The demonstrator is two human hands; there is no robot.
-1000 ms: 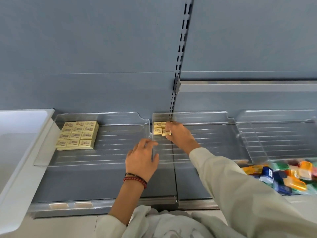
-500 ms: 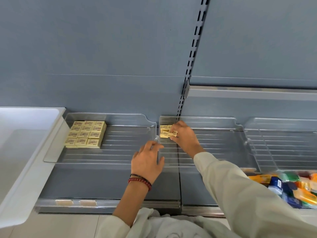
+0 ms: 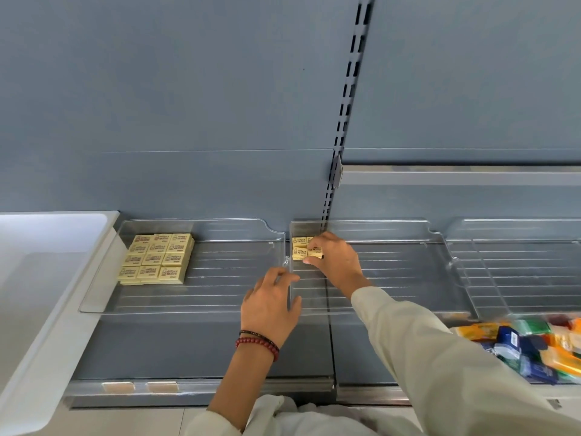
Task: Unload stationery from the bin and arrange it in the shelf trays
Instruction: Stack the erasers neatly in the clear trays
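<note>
While the grey shelf [image 3: 201, 350] carries three clear trays side by side, only two of them hold stock. The left tray [image 3: 94, 297] has a block of yellow packs [image 3: 157, 258] squared into its far left corner. The middle tray [image 3: 393, 278] has just a few of the same packs [image 3: 299, 247] begun in its own far left corner, and the right tray [image 3: 518, 269] shows nothing. A heap of coloured stationery [image 3: 534, 344] lies at the near right, well apart from the work.

The left hand [image 3: 270, 306] grips the left wall of the middle tray, fingers curled over one side and thumb on the other, apparently steadying it. The right hand [image 3: 336, 262] reaches in from the near right and pinches one yellow pack [image 3: 315, 250] at its fingertips, touching the packs already laid.

The pinched pack points left of the palm, and its long axis runs left to right, tilted slightly, much as its neighbours lie. The open place in the small grid looks to be the near right one, directly beneath it. Seating it probably calls for levelling the pack and sliding it left, flush against its neighbours.
</note>
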